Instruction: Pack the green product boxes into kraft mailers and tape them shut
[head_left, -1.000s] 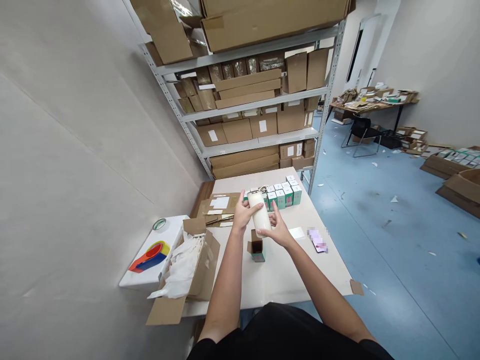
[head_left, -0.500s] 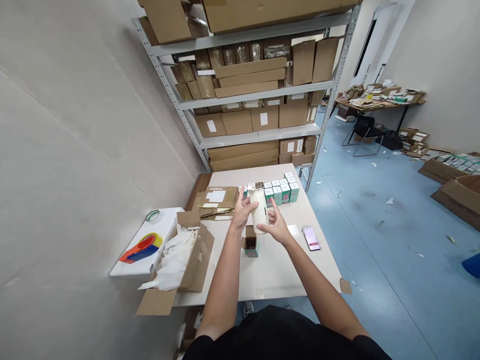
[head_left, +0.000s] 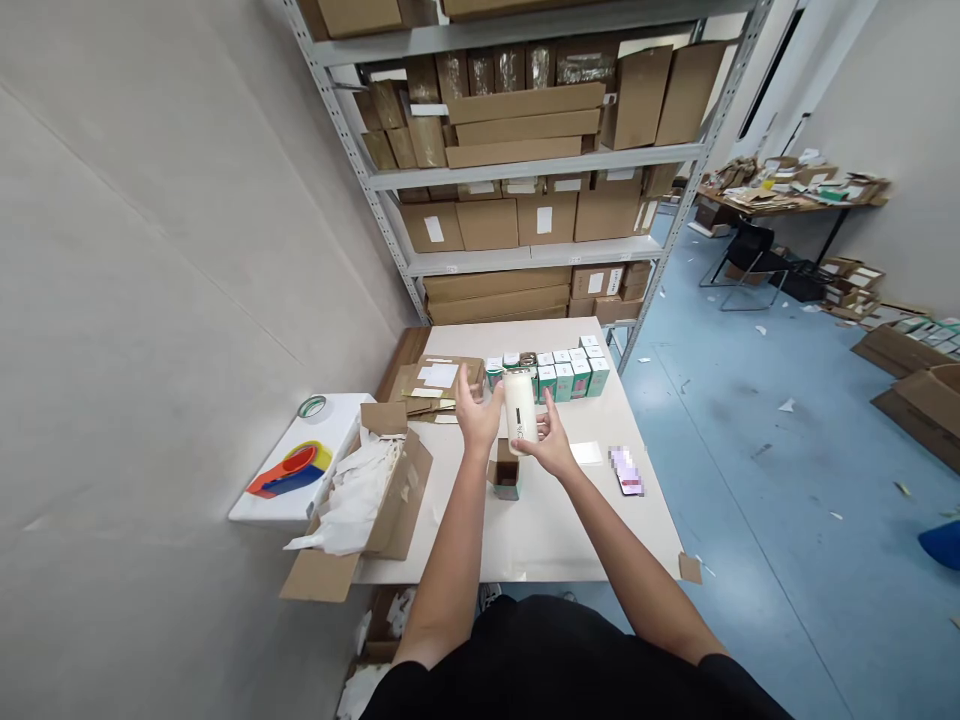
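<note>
A cream cylindrical bottle [head_left: 519,405] with dark lettering is held upright over the table. My right hand [head_left: 553,443] grips it from the right, fingers around its lower part. On the other side, my left hand [head_left: 478,412] is open, thumb and fingers apart, close to the bottle; contact is hard to make out. Just below stands a small green box [head_left: 508,490] with its brown flaps up. Behind the bottle are several green and white boxes [head_left: 562,378] in rows.
Flattened cardboard mailers [head_left: 427,385] lie at the left rear. A carton of white paper [head_left: 397,500] and a tape dispenser [head_left: 296,470] are on the left. A white card [head_left: 586,453] and a phone [head_left: 626,470] lie right. Shelving [head_left: 536,257] rises behind the table.
My left hand has come away from the bottle's upper part and opened. The bottle has turned, so its lettering faces me more. The camera view has shifted slightly.
</note>
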